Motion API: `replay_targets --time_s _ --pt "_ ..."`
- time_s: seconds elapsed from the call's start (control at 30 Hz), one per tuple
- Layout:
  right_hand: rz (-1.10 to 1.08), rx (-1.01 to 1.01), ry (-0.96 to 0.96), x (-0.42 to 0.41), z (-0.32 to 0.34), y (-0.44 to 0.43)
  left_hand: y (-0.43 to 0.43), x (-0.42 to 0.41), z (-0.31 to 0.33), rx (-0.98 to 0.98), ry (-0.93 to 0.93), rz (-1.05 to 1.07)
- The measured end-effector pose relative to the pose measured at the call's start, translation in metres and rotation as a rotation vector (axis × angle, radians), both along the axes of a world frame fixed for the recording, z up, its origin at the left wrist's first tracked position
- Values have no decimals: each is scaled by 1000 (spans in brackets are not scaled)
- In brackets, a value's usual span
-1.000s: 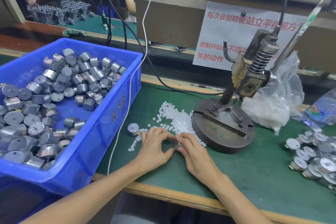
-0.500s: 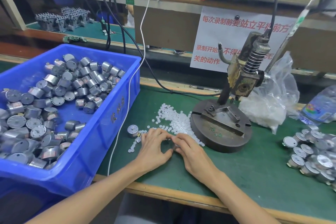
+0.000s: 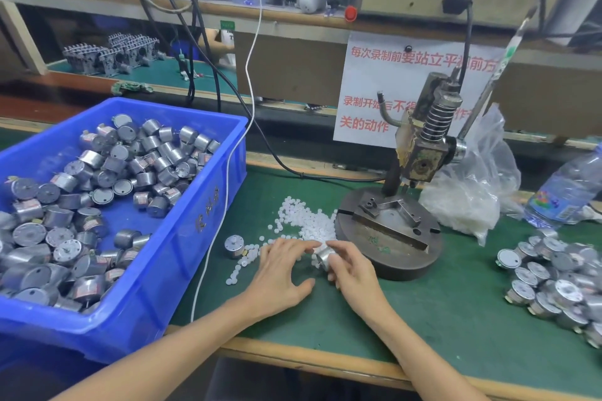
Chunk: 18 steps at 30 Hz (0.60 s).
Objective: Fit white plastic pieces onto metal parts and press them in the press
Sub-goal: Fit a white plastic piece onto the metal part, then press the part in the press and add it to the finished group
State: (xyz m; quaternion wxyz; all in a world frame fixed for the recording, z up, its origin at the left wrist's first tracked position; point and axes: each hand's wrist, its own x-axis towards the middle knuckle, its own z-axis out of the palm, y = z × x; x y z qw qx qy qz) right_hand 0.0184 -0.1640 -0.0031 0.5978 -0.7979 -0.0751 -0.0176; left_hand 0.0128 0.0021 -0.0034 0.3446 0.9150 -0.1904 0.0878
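Observation:
My right hand [image 3: 353, 273] holds a small silver metal part [image 3: 323, 256] just above the green mat, its fingers curled round it. My left hand [image 3: 281, 270] lies flat beside it, fingers stretched over the loose white plastic pieces [image 3: 304, 220] and fingertips close to the metal part. The hand press [image 3: 389, 231] stands right behind my hands, its round base plate bare. Another metal part [image 3: 234, 245] stands alone left of my left hand.
A blue bin [image 3: 208, 215] of metal parts fills the left side. A pile of metal parts with white tops [image 3: 553, 280] lies at the right. Behind the press sit a plastic bag [image 3: 472, 192] and a water bottle [image 3: 566, 189]. A white cable [image 3: 228, 172] hangs over the bin.
My hands have parted slightly. My right hand now shows the metal part in its fingers, and my left fingers have straightened over the white pieces. The camera tilted up a little.

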Motion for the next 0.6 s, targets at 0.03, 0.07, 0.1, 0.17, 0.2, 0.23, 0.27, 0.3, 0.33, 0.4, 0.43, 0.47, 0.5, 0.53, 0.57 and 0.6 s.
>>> replay_targets --time_s 0.03,0.07,0.1,0.17,0.2,0.23,0.27,0.3,0.33,0.4,0.43,0.47,0.5,0.53,0.57,0.6 --pt "-25 160 106 2 4 0 -3 2 5 -13 -11 -25" --pt "-26 311 198 4 8 -2 -7 5 11 -25 -25 -46" --pt "-20 453 289 6 14 -3 -12 8 17 -41 -37 -63" --pt "-43 620 446 9 26 -9 -24 15 27 -76 -37 -92" --pt "-73 637 494 11 32 -14 -30 18 31 -92 -28 -103" --pt "-101 630 517 12 36 -18 -36 22 35 -106 -16 -112" --pt "-123 606 516 13 40 -23 -43 26 38 -115 -8 -120" --pt "-146 571 497 14 43 -28 -51 30 40 -115 -5 -126" --pt "-174 533 470 15 45 -33 -59 34 42 -105 -9 -130" --pt "-236 478 414 16 48 -45 -76 43 43 -65 -37 -129" --pt "-261 460 390 16 49 -51 -84 48 43 -38 -64 -119" --pt "-284 442 363 15 50 -57 -92 53 42 -8 -96 -101" --pt "-305 420 335 14 50 -63 -100 59 41 23 -124 -77" --pt "-323 394 310 14 50 -69 -106 64 39 51 -142 -49" --pt "-339 371 293 14 50 -74 -113 70 38 72 -154 -21" --pt "-348 354 282 13 50 -78 -118 75 38 84 -162 6"
